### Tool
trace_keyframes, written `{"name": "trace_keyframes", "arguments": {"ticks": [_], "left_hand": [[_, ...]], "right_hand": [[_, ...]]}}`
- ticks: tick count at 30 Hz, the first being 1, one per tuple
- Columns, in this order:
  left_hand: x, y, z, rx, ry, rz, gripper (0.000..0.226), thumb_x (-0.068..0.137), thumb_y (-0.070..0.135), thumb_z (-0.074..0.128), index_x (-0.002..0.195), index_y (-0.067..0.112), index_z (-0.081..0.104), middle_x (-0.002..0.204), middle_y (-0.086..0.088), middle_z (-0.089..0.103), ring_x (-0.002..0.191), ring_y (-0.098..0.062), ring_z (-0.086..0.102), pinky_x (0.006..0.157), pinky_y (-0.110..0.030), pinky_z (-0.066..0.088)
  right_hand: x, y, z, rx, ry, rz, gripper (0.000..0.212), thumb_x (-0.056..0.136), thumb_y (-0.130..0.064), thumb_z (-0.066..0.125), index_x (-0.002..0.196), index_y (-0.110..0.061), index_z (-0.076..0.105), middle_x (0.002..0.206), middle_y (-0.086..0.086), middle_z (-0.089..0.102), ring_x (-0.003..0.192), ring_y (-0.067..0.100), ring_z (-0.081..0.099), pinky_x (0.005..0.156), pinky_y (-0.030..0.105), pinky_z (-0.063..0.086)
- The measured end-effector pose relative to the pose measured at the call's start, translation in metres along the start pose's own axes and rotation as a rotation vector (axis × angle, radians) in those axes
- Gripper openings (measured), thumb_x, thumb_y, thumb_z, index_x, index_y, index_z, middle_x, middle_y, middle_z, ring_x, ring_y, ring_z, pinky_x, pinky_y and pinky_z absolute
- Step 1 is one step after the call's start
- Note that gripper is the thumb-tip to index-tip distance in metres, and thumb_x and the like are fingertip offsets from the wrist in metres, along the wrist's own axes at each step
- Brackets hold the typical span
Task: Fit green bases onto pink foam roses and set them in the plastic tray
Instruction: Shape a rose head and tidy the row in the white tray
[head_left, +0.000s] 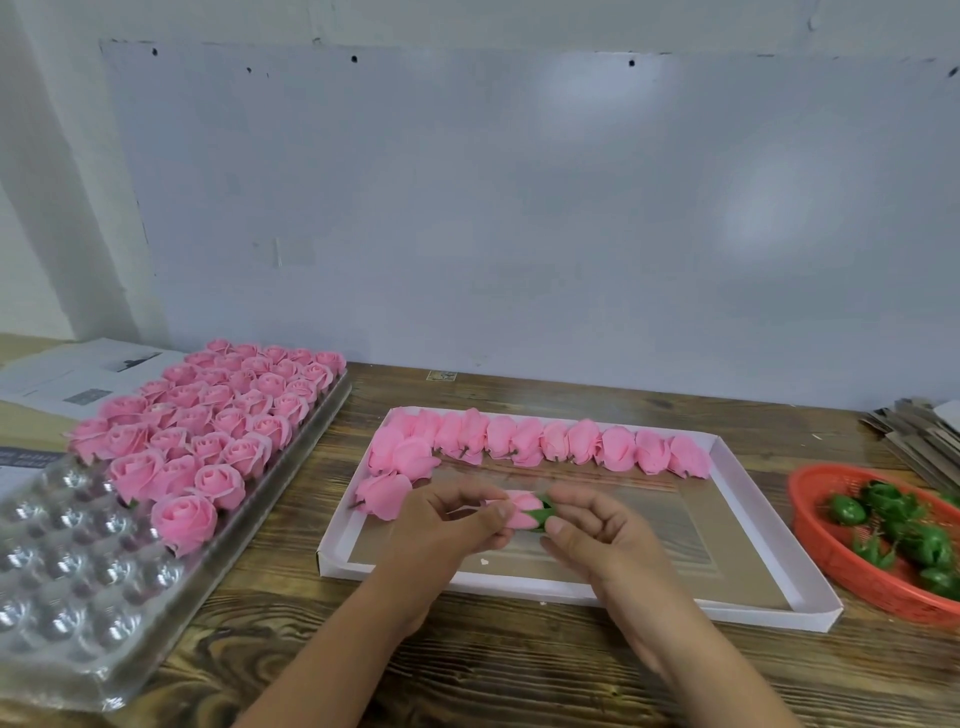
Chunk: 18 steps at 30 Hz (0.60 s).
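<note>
rose (521, 506) (pink), green base (544, 512), 2 hands

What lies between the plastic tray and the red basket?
In the head view, the white box holding loose roses, with both hands above it.

Print on the papers (78, 374) (far left) seems illegibly blurred.

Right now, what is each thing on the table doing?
Left hand: holds the pink rose.
Right hand: pinches the green base.
Pink rose: lying sideways between both hands.
Green base: on the rose's end.
Plastic tray: far part full of roses, near cups bare.
White box: roses lying along its far side.
Red basket: holds loose green bases.
</note>
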<state>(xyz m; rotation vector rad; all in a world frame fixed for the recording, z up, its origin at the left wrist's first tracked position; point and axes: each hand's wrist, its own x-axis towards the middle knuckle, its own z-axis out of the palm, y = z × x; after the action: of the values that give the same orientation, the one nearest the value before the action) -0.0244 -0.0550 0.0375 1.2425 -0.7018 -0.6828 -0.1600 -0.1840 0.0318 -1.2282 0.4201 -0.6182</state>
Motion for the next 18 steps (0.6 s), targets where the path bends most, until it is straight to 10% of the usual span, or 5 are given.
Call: {"name": "trace_keyframes", "arguments": {"ticks": [18], "left_hand": [[-0.0019, 0.0001, 0.0000, 0.021, -0.072, 0.007, 0.014, 0.083, 0.021, 0.078, 0.094, 0.014, 0.081, 0.096, -0.012, 0.078, 0.085, -0.018, 0.073, 0.075, -0.024, 0.059]], "right_hand": [[0.0019, 0.0101, 0.0033, -0.124, -0.045, -0.211, 0.031, 0.080, 0.017, 0.065, 0.104, -0.002, 0.068, 0.098, 0.009, 0.077, 0.097, 0.019, 0.073, 0.078, 0.019, 0.054]]}}
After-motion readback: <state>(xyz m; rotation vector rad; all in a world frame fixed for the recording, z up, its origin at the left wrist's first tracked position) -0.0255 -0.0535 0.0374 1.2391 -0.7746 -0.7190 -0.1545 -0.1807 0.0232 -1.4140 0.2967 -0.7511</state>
